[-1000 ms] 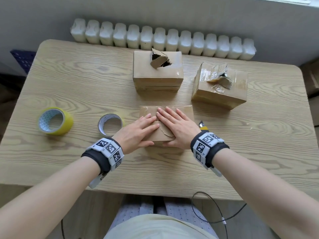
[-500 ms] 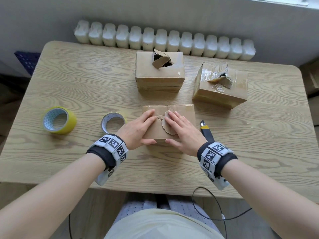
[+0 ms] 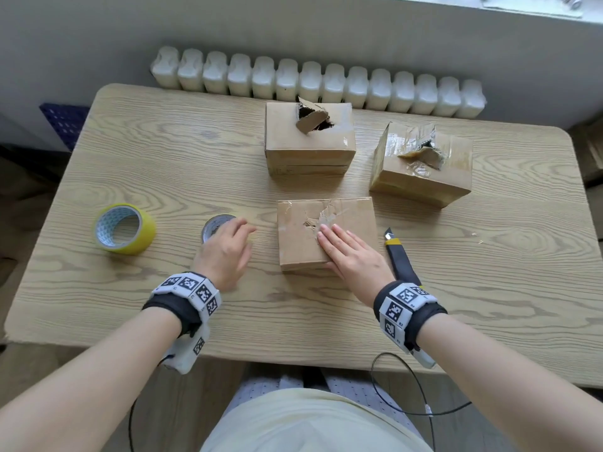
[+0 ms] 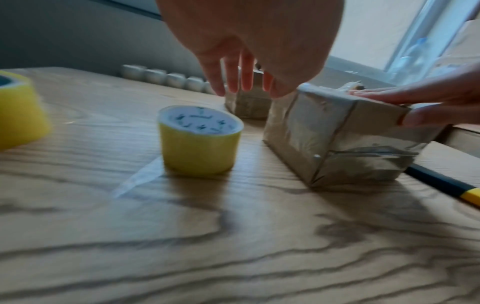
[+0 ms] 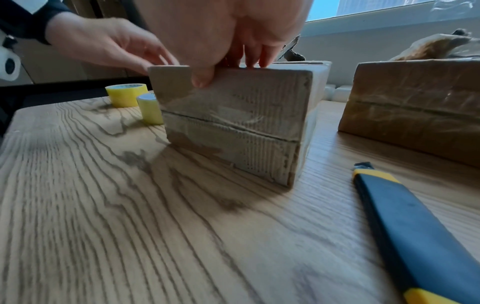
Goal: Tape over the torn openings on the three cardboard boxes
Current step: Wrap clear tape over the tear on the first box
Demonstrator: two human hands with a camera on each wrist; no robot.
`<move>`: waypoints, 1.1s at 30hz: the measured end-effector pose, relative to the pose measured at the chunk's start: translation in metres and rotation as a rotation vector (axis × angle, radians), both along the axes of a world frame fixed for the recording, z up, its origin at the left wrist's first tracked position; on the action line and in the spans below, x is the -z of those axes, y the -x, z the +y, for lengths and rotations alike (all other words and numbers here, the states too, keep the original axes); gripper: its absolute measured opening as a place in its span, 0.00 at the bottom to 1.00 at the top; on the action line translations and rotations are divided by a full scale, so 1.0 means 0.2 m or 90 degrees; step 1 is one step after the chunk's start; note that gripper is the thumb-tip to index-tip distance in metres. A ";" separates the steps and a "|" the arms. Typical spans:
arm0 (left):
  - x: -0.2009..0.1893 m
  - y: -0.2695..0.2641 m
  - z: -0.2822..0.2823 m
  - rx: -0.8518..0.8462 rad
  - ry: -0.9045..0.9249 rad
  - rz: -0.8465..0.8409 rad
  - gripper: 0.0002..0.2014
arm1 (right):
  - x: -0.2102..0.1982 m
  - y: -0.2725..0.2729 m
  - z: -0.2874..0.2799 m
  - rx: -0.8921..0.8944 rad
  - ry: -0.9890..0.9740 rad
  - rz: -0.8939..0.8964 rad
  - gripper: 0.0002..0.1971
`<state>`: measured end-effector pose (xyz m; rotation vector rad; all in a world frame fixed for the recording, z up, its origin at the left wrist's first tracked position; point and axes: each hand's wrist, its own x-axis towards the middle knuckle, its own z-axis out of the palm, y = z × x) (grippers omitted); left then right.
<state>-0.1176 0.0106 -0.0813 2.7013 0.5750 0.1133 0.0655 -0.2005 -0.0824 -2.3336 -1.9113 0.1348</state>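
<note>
Boxes first, and the nearest box sits right in front of the person, near the table's front edge, its torn opening showing on top, the flap pushed flat, not sealed as far as I can tell. The right hand lies on that lid, fingers straight and flat just beside the tear, thumb hooked down over the near face in the right wrist view; it presses, it grips nothing. To that hand's right, touching nothing, lies the utility knife, unused.

Left of the box, the left hand hovers spread and loose above the small tape roll, fingers apart, holding nothing; I judge it's going for the tape. A clear strip seems to trail from that roll onto the table, though the blur makes that uncertain. Further left stands the big yellow roll, untouched.

Now the far side: the middle box with its flap sticking up from a dark hole, and the right-hand box, glossy with old tape, ragged flap lifted. Both plainly wait.

So by my reckoning: no tear freshly covered yet, three to go.
</note>
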 end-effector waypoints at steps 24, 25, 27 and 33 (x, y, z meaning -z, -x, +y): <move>-0.33 -0.01 -0.11 0.022 0.209 -0.046 0.08 | -0.22 0.00 0.08 0.076 0.162 0.167 0.23; -0.34 -0.03 -0.14 0.036 0.209 -0.034 0.07 | -0.22 0.00 0.09 0.095 0.158 0.188 0.21; -0.35 -0.06 -0.17 0.048 0.206 0.008 0.09 | -0.24 0.00 0.12 0.161 0.130 0.290 0.17; -0.38 -0.10 -0.22 0.053 0.211 0.044 0.12 | -0.34 -0.04 0.24 0.391 0.021 0.694 0.16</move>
